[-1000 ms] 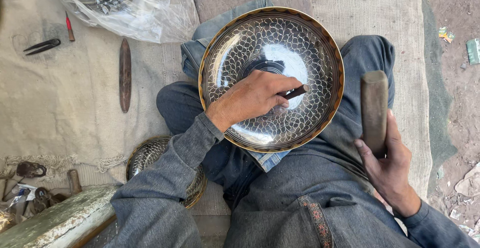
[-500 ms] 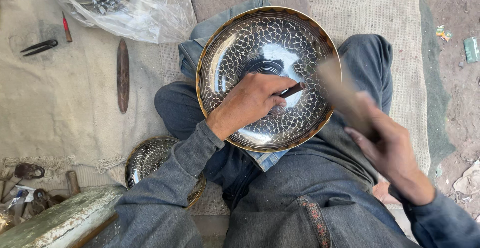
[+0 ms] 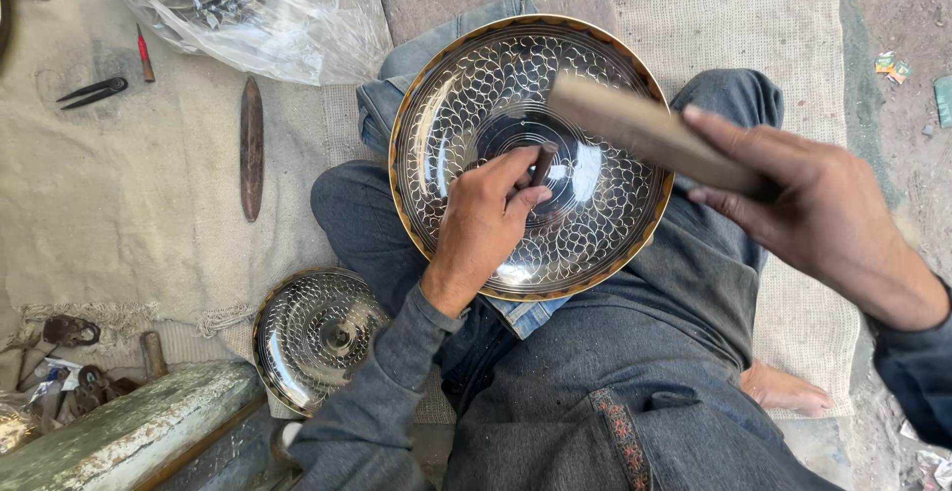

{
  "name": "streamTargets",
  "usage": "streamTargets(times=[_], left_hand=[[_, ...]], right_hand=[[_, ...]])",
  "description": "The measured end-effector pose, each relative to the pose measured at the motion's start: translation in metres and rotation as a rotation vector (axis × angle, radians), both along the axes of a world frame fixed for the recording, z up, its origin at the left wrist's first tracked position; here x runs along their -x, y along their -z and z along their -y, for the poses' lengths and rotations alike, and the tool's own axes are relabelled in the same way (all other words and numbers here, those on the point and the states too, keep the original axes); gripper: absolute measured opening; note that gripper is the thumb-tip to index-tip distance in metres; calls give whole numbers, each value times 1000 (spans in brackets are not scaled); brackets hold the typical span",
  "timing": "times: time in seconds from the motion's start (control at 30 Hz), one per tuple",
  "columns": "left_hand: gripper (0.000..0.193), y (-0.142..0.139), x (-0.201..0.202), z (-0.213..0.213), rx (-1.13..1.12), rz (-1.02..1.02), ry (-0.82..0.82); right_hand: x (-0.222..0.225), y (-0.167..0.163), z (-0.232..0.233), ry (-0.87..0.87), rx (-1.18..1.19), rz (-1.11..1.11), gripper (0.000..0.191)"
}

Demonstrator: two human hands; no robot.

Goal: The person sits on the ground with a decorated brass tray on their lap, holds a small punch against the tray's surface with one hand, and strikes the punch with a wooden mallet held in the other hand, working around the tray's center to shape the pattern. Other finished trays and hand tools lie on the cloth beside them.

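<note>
A large round metal plate (image 3: 436, 104) with an engraved scale pattern and a gold rim rests on my lap. My left hand (image 3: 484, 221) lies inside it, fingers closed around a small dark chisel (image 3: 541, 164) whose tip stands near the plate's centre. My right hand (image 3: 818, 208) grips a wooden mallet (image 3: 645, 132) by one end. The mallet is raised over the right half of the plate, slanting up to the left, above the chisel.
A smaller engraved plate (image 3: 309, 337) lies on the mat by my left knee. A wooden spindle-shaped tool (image 3: 252, 148), black shears (image 3: 91, 91) and a red-tipped tool (image 3: 145, 57) lie on the cloth at left. A plastic bag with plates (image 3: 238, 5) sits top left. Rusty tools (image 3: 69, 332) bottom left.
My right hand has swung the mallet from beside my right knee up and left over the plate. My left hand has shifted the chisel toward the plate's centre.
</note>
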State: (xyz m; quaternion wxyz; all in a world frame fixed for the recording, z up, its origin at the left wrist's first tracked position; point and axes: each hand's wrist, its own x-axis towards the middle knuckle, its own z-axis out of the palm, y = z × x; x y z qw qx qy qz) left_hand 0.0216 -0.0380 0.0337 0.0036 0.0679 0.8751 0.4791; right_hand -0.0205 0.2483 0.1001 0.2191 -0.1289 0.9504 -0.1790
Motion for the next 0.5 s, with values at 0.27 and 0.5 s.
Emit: streamTargets(times=[0.27,0.5], left_hand=[[32,16,-18,-15,-40,-31,-292],[21,19,-35,-26,-81,-53,-519]], right_hand=[[36,-41,31,-520,-266,-335,75],[43,-67,59,-666,-484,-321,68]])
